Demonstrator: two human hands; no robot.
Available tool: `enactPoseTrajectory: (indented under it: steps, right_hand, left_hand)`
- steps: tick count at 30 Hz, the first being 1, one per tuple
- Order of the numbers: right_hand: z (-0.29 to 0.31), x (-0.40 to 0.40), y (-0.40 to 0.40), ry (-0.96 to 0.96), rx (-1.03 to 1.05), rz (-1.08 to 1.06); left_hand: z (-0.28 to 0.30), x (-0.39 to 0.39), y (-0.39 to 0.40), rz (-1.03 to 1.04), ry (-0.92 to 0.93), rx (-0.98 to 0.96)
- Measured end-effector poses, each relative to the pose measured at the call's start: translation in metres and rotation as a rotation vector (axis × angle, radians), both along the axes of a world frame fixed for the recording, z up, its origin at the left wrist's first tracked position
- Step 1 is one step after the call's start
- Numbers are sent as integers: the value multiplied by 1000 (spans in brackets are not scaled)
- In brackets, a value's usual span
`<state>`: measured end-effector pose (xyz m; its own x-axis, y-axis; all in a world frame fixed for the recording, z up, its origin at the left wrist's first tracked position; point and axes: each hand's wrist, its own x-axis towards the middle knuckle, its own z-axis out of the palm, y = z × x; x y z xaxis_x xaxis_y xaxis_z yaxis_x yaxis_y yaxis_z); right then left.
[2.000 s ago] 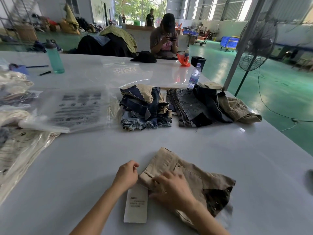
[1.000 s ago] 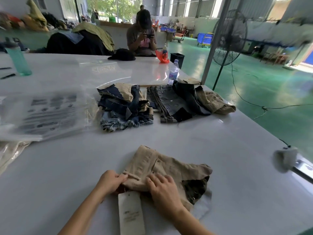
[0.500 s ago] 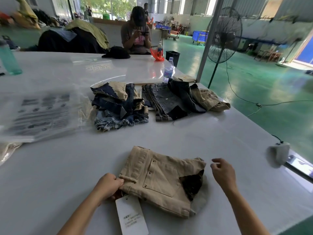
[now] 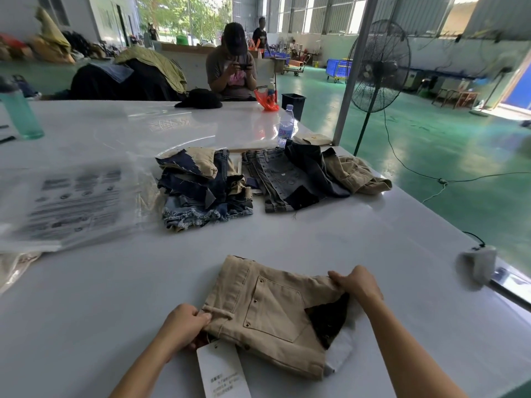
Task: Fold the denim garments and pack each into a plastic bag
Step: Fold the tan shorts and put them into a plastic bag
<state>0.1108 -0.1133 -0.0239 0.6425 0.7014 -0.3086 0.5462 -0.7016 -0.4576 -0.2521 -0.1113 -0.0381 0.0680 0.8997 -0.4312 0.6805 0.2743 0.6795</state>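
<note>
Tan denim shorts (image 4: 267, 308) lie flat near the table's (image 4: 86, 297) near edge, already folded once, back pocket up, with a white tag (image 4: 222, 372) trailing off the waistband toward the person. The left hand (image 4: 184, 326) pinches the waistband at its belt loop, fingers curled round the cloth. The right hand (image 4: 355, 282) grips the far right corner at the leg hem, fingers curled over the fabric edge, just above a dark patch (image 4: 329, 317).

The shorts' long axis runs left to right between the two hands, waistband at the left, hem at the right, slightly skewed so the right end sits farther from the near edge. By my reading the next fold would carry the hem across toward the waistband, so the right hand is the one placed to lead while the left anchors.

Plastic bags (image 4: 71, 202) lie well apart toward the table's left edge; more denim (image 4: 204, 188) is stacked toward the middle.
</note>
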Motion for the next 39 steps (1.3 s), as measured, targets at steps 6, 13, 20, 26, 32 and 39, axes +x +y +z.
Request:
enactPoseTrajectory:
  steps: [6,13,20,26,32,39]
  right_hand:
    - [5,10,7,526,308,-228]
    - [-7,-45,0,-482,269,297]
    - [-34,-153,0,-482,223,1258]
    - [-15,-60,39,-281,-105,412]
    - [-42,-130,14,-487,293,1005]
    - [-42,-122,43,-313,52,639]
  left_hand:
    - [1,2,1,-4,52,3]
    - [6,11,2,-54,165,-8]
    - [6,12,4,-51,204,-21]
    - [23,24,8,-179,560,28]
    - [10,64,20,-481,503,424]
    - [-17,16,58,-368,323,664]
